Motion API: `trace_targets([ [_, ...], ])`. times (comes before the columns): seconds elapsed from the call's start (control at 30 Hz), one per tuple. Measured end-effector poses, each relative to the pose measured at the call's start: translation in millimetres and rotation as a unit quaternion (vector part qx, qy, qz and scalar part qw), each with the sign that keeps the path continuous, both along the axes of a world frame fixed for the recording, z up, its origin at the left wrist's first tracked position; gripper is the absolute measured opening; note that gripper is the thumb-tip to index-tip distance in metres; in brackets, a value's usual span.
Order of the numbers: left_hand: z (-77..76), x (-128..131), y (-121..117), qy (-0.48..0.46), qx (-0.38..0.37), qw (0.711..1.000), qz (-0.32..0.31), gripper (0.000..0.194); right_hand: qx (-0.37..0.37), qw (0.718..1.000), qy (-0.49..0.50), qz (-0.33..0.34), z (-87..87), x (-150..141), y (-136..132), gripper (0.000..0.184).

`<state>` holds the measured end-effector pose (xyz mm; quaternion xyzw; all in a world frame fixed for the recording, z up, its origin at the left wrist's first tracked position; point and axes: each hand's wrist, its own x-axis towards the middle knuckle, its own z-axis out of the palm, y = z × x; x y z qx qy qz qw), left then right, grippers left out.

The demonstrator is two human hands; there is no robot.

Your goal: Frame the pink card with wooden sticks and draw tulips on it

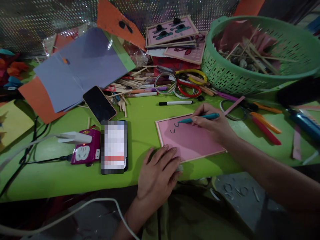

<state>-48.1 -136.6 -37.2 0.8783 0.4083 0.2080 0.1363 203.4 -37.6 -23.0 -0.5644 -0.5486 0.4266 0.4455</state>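
A pink card (192, 140) with a pale stick border lies flat near the front edge of the green table. My right hand (212, 123) pinches a teal marker (208, 116), its tip close to the card's upper left part. Two small dark curved strokes (174, 128) show there, side by side. My left hand (160, 170) rests with fingers stretched out over the card's lower left corner. Behind the card lies a black-and-white marker (176, 103).
A green basket (225, 76) with sticks stands at the back right. Scissors (265, 126) lie to the right. Two phones, one lit (114, 146) and one dark (100, 104), lie left of the card, beside a magenta power strip (86, 150). Coloured paper (82, 66) covers the back left.
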Motion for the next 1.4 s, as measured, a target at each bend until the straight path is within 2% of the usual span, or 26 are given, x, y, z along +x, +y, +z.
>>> trace_targets([
  [0.27,-0.8,0.3,1.9,0.007,0.026,1.000,-0.002,0.028,-0.004,0.998,0.061,-0.026,-1.3,9.6,-11.4,0.025],
  [0.53,1.0,0.4,0.6,-0.004,0.003,1.000,0.004,0.028,-0.022,1.000,0.020,0.008,3.8,14.1,-17.3,0.038],
  [0.87,3.8,0.0,3.0,0.008,0.007,1.000,-0.007,0.030,-0.021,0.999,-0.003,0.034,4.1,11.5,-16.3,0.025],
  [1.4,2.2,1.1,1.0,-0.013,0.001,1.000,0.003,0.028,-0.020,1.000,-0.002,0.018,3.4,8.6,-14.7,0.031],
])
